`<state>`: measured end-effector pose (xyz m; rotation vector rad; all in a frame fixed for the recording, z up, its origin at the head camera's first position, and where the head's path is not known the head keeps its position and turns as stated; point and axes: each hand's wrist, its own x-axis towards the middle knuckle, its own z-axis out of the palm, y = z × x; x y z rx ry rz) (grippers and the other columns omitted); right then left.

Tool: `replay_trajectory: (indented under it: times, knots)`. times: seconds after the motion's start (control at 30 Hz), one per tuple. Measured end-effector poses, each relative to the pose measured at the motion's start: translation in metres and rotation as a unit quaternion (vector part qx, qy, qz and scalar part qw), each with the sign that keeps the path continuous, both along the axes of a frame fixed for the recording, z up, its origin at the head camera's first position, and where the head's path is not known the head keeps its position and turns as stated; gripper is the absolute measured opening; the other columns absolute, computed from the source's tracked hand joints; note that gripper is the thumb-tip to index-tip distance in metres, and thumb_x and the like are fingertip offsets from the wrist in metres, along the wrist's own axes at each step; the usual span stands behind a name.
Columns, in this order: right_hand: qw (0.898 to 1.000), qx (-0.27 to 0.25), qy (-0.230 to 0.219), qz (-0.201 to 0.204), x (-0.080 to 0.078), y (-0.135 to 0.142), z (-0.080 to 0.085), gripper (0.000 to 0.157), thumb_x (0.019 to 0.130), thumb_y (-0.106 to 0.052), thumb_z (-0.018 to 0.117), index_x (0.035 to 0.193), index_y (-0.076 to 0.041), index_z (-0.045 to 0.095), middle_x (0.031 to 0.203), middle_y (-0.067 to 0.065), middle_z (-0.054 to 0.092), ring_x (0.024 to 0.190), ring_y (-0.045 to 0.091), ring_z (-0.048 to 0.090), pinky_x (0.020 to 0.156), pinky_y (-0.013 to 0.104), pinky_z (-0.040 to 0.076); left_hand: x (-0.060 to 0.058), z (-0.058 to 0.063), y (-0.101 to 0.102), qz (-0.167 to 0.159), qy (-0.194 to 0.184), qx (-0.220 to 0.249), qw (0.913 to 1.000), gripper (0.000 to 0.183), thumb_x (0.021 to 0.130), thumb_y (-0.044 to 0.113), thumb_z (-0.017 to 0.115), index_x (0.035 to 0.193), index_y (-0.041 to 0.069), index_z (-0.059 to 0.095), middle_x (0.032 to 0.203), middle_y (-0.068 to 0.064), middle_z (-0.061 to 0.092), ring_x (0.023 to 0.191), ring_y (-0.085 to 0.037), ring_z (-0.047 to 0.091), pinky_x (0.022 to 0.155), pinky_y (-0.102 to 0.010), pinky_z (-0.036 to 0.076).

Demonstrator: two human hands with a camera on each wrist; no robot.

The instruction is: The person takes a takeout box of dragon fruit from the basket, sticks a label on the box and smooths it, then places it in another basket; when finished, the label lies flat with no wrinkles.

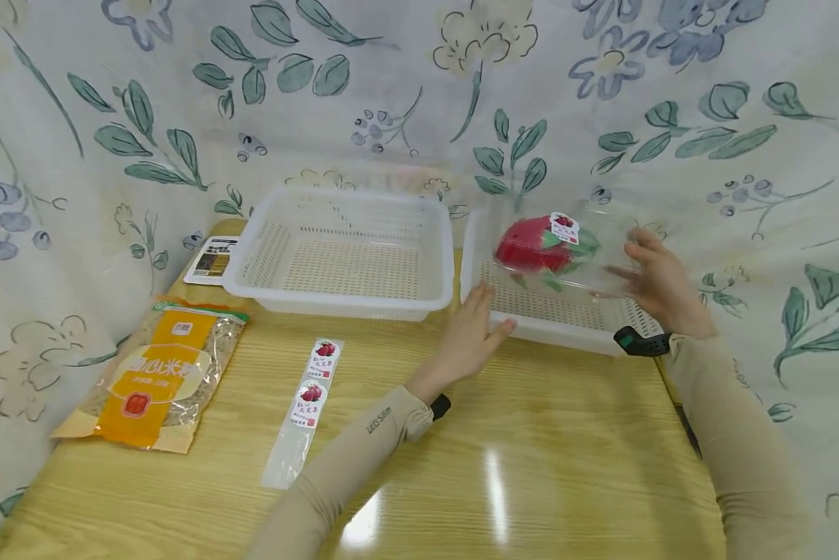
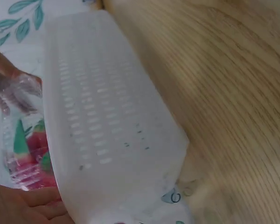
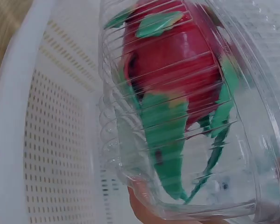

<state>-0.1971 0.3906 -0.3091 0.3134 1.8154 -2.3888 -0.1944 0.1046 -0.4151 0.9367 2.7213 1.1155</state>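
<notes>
My right hand (image 1: 660, 280) grips one end of a clear plastic clamshell box (image 1: 597, 257). Inside it lies a red dragon fruit (image 1: 524, 245) with green scales, and a round sticker (image 1: 564, 228) is on the box's top. The box is over the right white basket (image 1: 566, 334), overlapping its inside. In the right wrist view, fingers (image 3: 147, 207) curl under the box's end. My left hand (image 1: 464, 334) is at the basket's near left corner, fingers extended at the rim and thumb apart. From the left wrist, its fingers (image 2: 39, 203) look straight beside the basket wall.
A second white basket (image 1: 338, 299) stands to the left. A strip with two stickers (image 1: 303, 412) lies on the wooden table (image 1: 531, 459). Farther left are an orange-labelled food bag (image 1: 153, 373) and a white pack (image 1: 212, 260). A floral curtain (image 1: 405, 93) hangs close behind.
</notes>
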Motion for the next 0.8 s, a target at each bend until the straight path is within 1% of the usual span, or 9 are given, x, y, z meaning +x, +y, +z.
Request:
replay_trajectory:
  times: [0.03,0.1,0.2,0.27,0.33,0.43,0.67,0.73,0.8]
  knots:
    - [1.000,0.014,-0.003,0.002,-0.003,0.000,-0.004,0.077,0.103,-0.026,0.043,0.154,-0.032,-0.013,0.161,-0.015,-0.020,0.147,0.043,-0.015,0.067,0.041,0.061,-0.001,-0.002,0.003,0.008,0.010,-0.024,0.9996,0.079,0.101,0.057,0.027,0.153,-0.001,0.019,0.162,-0.019,0.014,0.151,-0.033,0.012,0.122,-0.052,0.017]
    - [0.999,0.028,-0.020,0.006,-0.007,0.000,-0.011,0.076,0.103,-0.026,0.041,0.153,-0.032,-0.017,0.160,-0.015,-0.022,0.148,0.041,-0.014,0.080,0.052,0.057,0.001,-0.005,0.006,0.025,0.020,-0.064,0.9974,0.077,0.101,0.055,0.034,0.153,-0.001,0.020,0.162,-0.017,0.015,0.151,-0.032,0.009,0.122,-0.053,0.016]
    - [0.998,0.046,-0.045,0.018,-0.011,-0.002,-0.020,0.073,0.105,-0.027,0.034,0.151,-0.031,-0.022,0.159,-0.014,-0.027,0.148,0.039,-0.015,0.100,0.064,0.037,0.006,-0.009,0.010,0.056,0.032,-0.105,0.9924,0.078,0.099,0.054,0.039,0.152,0.000,0.022,0.162,-0.015,0.017,0.151,-0.033,0.006,0.121,-0.054,0.016]
    - [0.997,0.044,-0.062,0.019,-0.014,-0.003,-0.026,0.072,0.105,-0.026,0.033,0.151,-0.033,-0.022,0.158,-0.014,-0.029,0.148,0.037,-0.017,0.106,0.064,0.021,0.010,-0.010,0.011,0.076,0.037,-0.121,0.9890,0.078,0.098,0.054,0.043,0.152,0.000,0.024,0.161,-0.015,0.018,0.151,-0.036,0.007,0.121,-0.054,0.016]
    - [0.996,0.052,-0.070,0.021,-0.018,-0.005,-0.030,0.071,0.105,-0.026,0.032,0.151,-0.033,-0.023,0.158,-0.013,-0.031,0.148,0.036,-0.018,0.107,0.063,0.018,0.013,-0.011,0.011,0.088,0.042,-0.128,0.9869,0.079,0.098,0.052,0.046,0.152,-0.001,0.024,0.161,-0.015,0.018,0.150,-0.039,0.008,0.121,-0.052,0.017]
    - [0.994,0.066,-0.079,0.025,-0.024,-0.005,-0.036,0.070,0.105,-0.026,0.032,0.151,-0.032,-0.022,0.158,-0.011,-0.031,0.148,0.036,-0.018,0.108,0.063,0.018,0.016,-0.012,0.010,0.093,0.048,-0.127,0.9864,0.079,0.097,0.048,0.051,0.151,-0.003,0.024,0.161,-0.017,0.017,0.148,-0.043,0.009,0.121,-0.050,0.018]
    - [0.990,0.110,-0.086,0.038,-0.035,0.002,-0.053,0.070,0.106,-0.027,0.031,0.151,-0.027,-0.023,0.157,-0.009,-0.032,0.148,0.040,-0.013,0.108,0.065,0.026,0.020,-0.012,0.006,0.076,0.057,-0.107,0.9897,0.078,0.094,0.041,0.059,0.149,-0.006,0.028,0.159,-0.020,0.021,0.146,-0.047,0.016,0.121,-0.049,0.018]
    - [0.987,0.122,-0.090,0.050,-0.038,0.005,-0.056,0.070,0.106,-0.028,0.030,0.151,-0.025,-0.023,0.157,-0.007,-0.032,0.147,0.041,-0.013,0.106,0.064,0.035,0.020,-0.012,0.005,0.074,0.056,-0.098,0.9909,0.078,0.094,0.039,0.060,0.149,-0.005,0.028,0.159,-0.020,0.022,0.145,-0.048,0.017,0.121,-0.049,0.019]
    - [0.982,0.144,-0.094,0.072,-0.041,0.009,-0.056,0.070,0.106,-0.030,0.029,0.150,-0.026,-0.025,0.156,-0.005,-0.034,0.147,0.041,-0.014,0.101,0.056,0.046,0.019,-0.011,0.004,0.074,0.053,-0.090,0.9918,0.078,0.094,0.039,0.061,0.149,-0.004,0.027,0.159,-0.019,0.022,0.145,-0.047,0.017,0.120,-0.048,0.022]
